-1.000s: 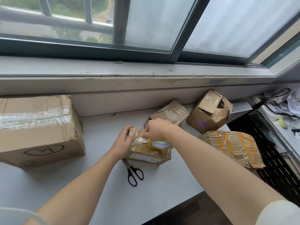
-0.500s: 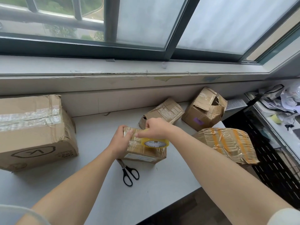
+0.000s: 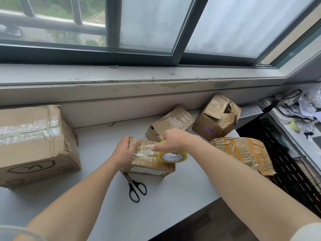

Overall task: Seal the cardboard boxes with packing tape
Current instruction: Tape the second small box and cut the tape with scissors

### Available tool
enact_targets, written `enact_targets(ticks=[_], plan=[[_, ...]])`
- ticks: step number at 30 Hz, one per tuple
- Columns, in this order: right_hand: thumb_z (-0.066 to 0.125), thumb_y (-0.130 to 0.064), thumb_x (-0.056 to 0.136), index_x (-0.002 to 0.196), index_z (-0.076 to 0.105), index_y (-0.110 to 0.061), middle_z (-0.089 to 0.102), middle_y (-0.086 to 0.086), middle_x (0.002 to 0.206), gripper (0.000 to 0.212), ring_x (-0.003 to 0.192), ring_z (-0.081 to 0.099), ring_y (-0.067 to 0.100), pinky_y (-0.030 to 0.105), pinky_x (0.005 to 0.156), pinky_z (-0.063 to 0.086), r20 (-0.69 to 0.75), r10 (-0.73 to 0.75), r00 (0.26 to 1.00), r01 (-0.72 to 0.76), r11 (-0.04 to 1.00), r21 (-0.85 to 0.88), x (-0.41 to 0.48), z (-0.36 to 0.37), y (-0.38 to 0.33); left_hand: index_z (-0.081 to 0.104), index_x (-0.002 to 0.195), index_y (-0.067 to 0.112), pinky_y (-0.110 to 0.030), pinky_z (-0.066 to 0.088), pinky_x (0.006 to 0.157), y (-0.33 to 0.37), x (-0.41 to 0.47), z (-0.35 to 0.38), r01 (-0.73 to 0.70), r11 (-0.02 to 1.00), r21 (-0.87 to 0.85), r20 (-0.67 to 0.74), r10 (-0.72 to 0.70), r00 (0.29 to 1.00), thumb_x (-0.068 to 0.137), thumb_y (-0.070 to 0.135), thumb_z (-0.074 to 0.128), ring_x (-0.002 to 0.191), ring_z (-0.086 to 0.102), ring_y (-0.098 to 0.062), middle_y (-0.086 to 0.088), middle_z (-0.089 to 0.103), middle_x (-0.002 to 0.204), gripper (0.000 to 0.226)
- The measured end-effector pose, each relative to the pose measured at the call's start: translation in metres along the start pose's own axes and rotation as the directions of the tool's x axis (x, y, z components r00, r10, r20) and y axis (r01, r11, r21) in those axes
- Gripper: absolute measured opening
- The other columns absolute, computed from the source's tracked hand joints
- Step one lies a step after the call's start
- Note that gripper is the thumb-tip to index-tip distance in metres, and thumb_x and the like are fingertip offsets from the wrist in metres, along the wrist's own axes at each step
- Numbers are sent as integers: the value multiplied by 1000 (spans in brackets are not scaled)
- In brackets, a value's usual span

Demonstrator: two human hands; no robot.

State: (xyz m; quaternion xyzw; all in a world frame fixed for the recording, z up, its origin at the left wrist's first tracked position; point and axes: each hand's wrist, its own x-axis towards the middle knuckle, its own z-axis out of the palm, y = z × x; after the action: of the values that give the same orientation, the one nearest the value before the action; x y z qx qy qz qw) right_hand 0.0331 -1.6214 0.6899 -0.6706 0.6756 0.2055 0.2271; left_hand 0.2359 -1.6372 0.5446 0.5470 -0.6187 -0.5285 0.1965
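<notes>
Below a window, the small box sits on the white table. Left hand clasps its left end, thumb on top; right hand grasps the tape roll resting on its top. Crumpled cardboard looks light and soft: brace at the edges.

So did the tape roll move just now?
Yes. The tape roll, gripped by the right hand, slid right along the top of the small box, farther from the scissors. It now sits at the box's right end.
</notes>
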Motion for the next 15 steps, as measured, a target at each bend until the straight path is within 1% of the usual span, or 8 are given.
enact_targets(ticks=[2,3,5,6,8,11,14,15], plan=[[53,-85,80,76,71,-9,68,0,69,79,68,63,17,32,57,43,28,16,999,-16,1000,-10,1,0,10,50,126,15,-39,47,87,-1,-1,-1,-11,1000,4,-6,11,1000,108,42,43,108,56,-24,-5,56,118,33],[52,-85,81,78,73,-9,69,1,71,79,68,64,17,32,58,47,37,20,999,-20,1000,-10,2,0,14,50,126,15,-39,47,88,-1,-1,-1,-8,1000,7,-5,8,1000,108,43,43,108,57,-23,-4,56,118,34],[50,-87,80,86,74,-9,72,3,78,82,74,67,19,36,68,57,50,19,999,-18,1000,-14,2,1,20,50,127,16,-42,50,90,0,-2,-1,-2,1000,8,-8,2,1000,107,44,43,108,57,-24,-3,57,117,35],[49,-88,80,90,74,-8,72,4,83,84,77,67,20,39,74,59,54,18,998,-17,1000,-26,2,1,21,50,127,16,-42,50,91,0,-3,-1,-4,1000,12,-11,4,1000,107,44,43,108,58,-24,-3,57,117,35],[48,-89,80,100,66,-2,69,5,92,91,84,65,23,40,79,57,67,27,997,-22,997,-73,0,-1,24,50,126,15,-40,48,89,2,-3,-1,-3,1000,16,-14,4,1000,108,43,43,108,57,-24,-4,57,117,34],[44,-90,81,114,63,-8,65,6,104,90,94,61,26,38,83,55,97,34,995,-23,993,-112,-6,-2,32,51,124,16,-38,46,86,5,-4,0,1,1000,16,-11,-1,1000,108,42,43,107,56,-23,-4,57,116,32],[45,-90,82,114,64,-11,62,3,104,88,97,59,24,36,82,51,136,23,990,-18,999,-37,-6,-3,36,51,125,16,-35,44,80,4,-5,1,13,1000,10,-14,-13,1000,108,42,43,106,57,-23,-4,58,116,32],[46,-90,81,109,65,-13,61,0,101,84,97,59,23,35,81,50,153,21,988,-22,1000,1,-4,-3,39,51,125,17,-36,45,80,4,-5,1,17,1000,8,-14,-17,1000,108,43,42,106,58,-23,-3,58,116,32]])
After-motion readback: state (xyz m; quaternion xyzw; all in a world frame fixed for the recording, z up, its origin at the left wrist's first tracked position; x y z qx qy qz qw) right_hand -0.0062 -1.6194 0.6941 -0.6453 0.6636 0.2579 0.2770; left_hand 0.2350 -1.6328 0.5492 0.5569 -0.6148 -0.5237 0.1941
